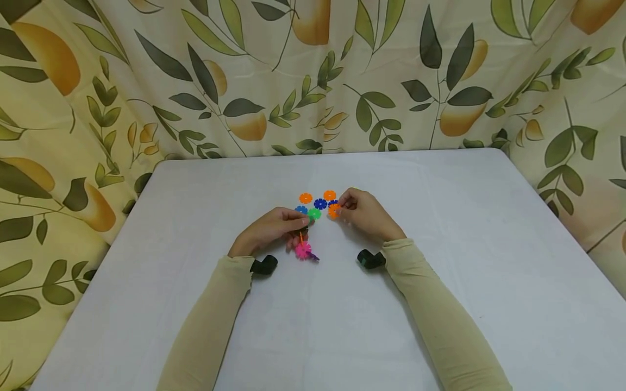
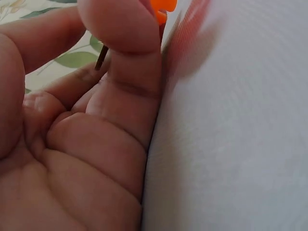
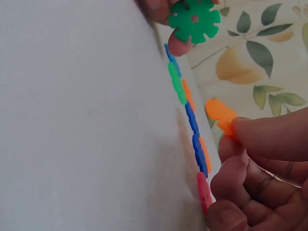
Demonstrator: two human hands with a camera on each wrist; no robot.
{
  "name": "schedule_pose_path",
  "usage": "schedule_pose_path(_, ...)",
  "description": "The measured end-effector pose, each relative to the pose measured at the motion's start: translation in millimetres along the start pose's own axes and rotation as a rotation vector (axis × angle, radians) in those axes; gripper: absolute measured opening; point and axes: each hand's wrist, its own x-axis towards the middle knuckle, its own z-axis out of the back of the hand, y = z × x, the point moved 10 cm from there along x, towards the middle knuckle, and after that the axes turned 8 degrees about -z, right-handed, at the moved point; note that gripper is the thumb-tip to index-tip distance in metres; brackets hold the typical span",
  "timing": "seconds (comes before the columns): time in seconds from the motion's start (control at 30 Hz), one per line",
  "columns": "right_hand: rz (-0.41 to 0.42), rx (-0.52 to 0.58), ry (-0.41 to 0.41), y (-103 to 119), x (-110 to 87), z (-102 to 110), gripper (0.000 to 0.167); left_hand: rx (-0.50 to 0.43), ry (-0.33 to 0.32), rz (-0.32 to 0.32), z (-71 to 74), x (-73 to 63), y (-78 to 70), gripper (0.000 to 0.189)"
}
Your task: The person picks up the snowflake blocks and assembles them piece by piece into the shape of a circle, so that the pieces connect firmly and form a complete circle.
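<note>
My left hand (image 1: 271, 231) holds a small chain of joined notched plastic discs. It includes a pink disc (image 1: 303, 250), a purple disc (image 1: 314, 257), an orange piece (image 2: 163, 6) and a dark green disc (image 3: 206, 26); the fingers hide part of it. Between thumb and fingertips, my right hand (image 1: 368, 213) pinches a loose orange disc (image 3: 221, 115), raised above the table and apart from the chain. Just beyond the hands lie a bright green disc (image 1: 314, 214), a light blue disc (image 1: 300, 209) and a dark blue disc (image 1: 320, 203).
Farther back on the white table (image 1: 440, 217) are two more orange discs, one on the left (image 1: 305, 198) and another on the right (image 1: 330, 194). A pink-red disc (image 3: 203, 190) lies close to the right hand. A patterned curtain (image 1: 303, 81) hangs behind the table.
</note>
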Motion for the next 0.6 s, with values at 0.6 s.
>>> schedule_pose_path(0.6,-0.044,0.195,0.109,10.7,-2.9,-15.0,0.015,0.004,0.012,-0.031,-1.7,1.4,-3.1,0.031)
